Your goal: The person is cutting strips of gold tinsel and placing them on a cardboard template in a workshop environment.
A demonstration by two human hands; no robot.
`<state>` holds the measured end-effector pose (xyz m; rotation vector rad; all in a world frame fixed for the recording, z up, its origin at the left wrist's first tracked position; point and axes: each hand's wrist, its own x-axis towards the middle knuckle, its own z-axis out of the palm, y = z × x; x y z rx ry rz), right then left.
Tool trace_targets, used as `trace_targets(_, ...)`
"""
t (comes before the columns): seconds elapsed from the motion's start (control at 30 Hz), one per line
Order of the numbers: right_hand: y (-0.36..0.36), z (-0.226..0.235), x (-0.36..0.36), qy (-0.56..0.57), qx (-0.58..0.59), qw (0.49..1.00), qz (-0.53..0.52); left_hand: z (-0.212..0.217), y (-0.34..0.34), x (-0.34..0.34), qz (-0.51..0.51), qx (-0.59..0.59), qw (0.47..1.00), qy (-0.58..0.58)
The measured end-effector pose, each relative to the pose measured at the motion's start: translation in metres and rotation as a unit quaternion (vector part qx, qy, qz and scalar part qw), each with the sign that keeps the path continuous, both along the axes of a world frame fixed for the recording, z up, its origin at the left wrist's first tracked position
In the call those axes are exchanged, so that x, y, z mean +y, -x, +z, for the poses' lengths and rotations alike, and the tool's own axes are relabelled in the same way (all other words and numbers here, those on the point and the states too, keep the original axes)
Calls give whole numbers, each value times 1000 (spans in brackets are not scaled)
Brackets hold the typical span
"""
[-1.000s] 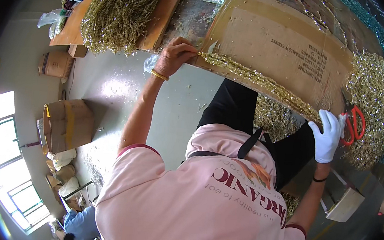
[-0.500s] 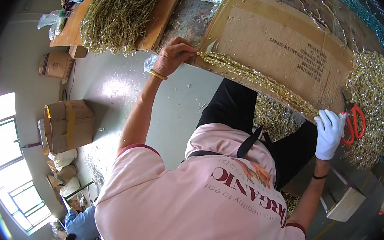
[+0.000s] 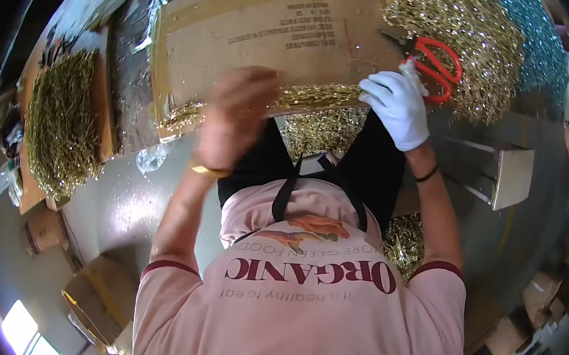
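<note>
A thin bundle of gold tinsel strands [image 3: 323,96] lies along the near edge of a flat cardboard sheet [image 3: 259,17]. My right hand [image 3: 395,109], in a white glove, pinches the bundle's right end. My bare left hand [image 3: 239,115], with a yellow bangle at the wrist, is smeared by motion over the left half of the bundle; its fingers cannot be made out. Part of the strands [image 3: 182,116] shows left of it. Scissors with red handles [image 3: 439,69] lie just beyond my gloved hand, blades pointing left.
A big heap of gold tinsel [image 3: 462,37] covers the table's right, with blue tinsel [image 3: 533,44] beyond. Another gold bunch [image 3: 64,122] hangs over a wooden board at left. More gold tinsel [image 3: 323,130] sits below the table edge. Cardboard boxes [image 3: 100,297] stand on the floor.
My left hand has left the bundle's left end and moved rightward along it. My right hand stays at the right end. The whole view has turned and shifted.
</note>
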<state>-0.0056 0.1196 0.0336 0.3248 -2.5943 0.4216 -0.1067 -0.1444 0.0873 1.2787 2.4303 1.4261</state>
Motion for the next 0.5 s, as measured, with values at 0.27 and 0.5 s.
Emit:
trace_targets(0.27, -5, 0, 2, 0, -23, 999, -28, -65, -18, 97, -80, 149, 983, 67)
trace_targets(0.5, -15, 42, 44, 23, 41, 991, -124, -68, -14, 96, -81, 151, 985, 16)
